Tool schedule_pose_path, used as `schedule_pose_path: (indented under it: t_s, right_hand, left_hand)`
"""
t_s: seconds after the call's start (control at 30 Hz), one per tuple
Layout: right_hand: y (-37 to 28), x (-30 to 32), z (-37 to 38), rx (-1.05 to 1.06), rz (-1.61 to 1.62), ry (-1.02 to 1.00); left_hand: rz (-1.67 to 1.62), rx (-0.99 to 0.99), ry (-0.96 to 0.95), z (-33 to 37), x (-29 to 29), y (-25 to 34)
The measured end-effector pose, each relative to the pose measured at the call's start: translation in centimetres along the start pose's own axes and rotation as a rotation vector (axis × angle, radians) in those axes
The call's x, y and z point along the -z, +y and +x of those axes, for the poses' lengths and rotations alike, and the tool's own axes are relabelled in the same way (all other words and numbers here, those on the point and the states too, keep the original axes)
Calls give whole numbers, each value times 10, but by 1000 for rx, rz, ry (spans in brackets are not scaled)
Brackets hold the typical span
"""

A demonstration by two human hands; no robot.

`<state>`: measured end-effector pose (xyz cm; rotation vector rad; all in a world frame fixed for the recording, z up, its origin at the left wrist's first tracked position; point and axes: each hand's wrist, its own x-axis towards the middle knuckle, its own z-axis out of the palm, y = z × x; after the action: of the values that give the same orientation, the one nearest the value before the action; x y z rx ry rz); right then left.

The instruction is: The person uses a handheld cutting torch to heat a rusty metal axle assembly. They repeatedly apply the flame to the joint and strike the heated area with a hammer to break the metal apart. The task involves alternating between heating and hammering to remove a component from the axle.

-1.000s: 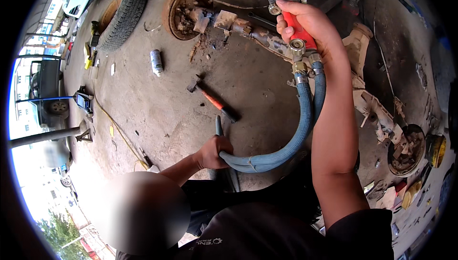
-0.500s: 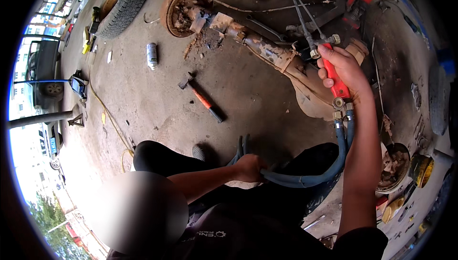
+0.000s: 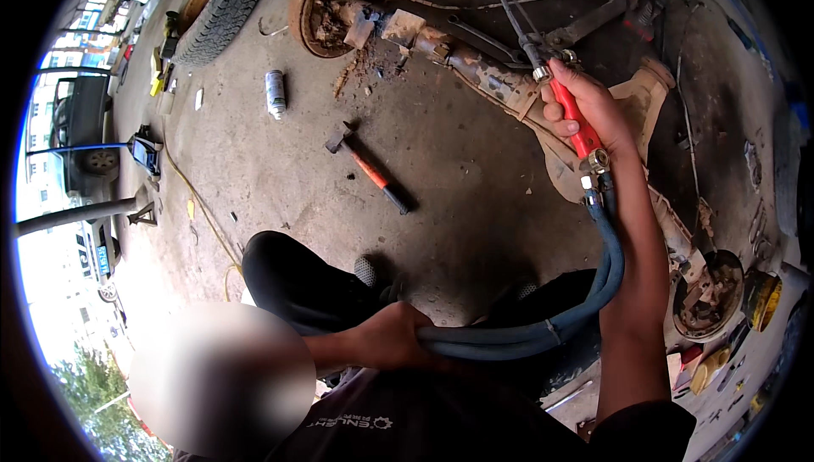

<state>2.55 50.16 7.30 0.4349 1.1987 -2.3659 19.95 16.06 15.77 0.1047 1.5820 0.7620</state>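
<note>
Torch point(image 3: 582, 130), a smooth red grip with slim metal tubes, slants right of the upper centre of the frame, its tubes running toward the upper edge. The right hand point(image 3: 591, 108) is clenched round that grip, fingers curled over it. From its lower end two blue hoses point(image 3: 500, 343), matt and round, bend in a long curve to the lower centre, where the left hand point(image 3: 392, 332) grasps them in its fist. Past the torch, an axle point(image 3: 479, 72) lies slantwise on the rough grey floor point(image 3: 322, 225), its tube patchy with flaking tan and rust, a round, rust-brown drum point(image 3: 305, 13) at the upper-left end. Mid-frame lies a hammer point(image 3: 370, 171), dark steel head, orange-and-black handle; a cylindrical can point(image 3: 275, 95) sits up and left of it. Upper left, a chunky-treaded tyre point(image 3: 233, 13).
</note>
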Motion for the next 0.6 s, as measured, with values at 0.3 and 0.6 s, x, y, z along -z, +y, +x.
schedule_pose_path:
  t_s: [0.3,0.6]
  right_hand:
    - [69,-64,38,45,55,5]
    - [24,-101,60,251,336,31]
  left_hand:
    - [744,-121,680,64,109,-144]
    - [-31,-357,1258,178,183,-222]
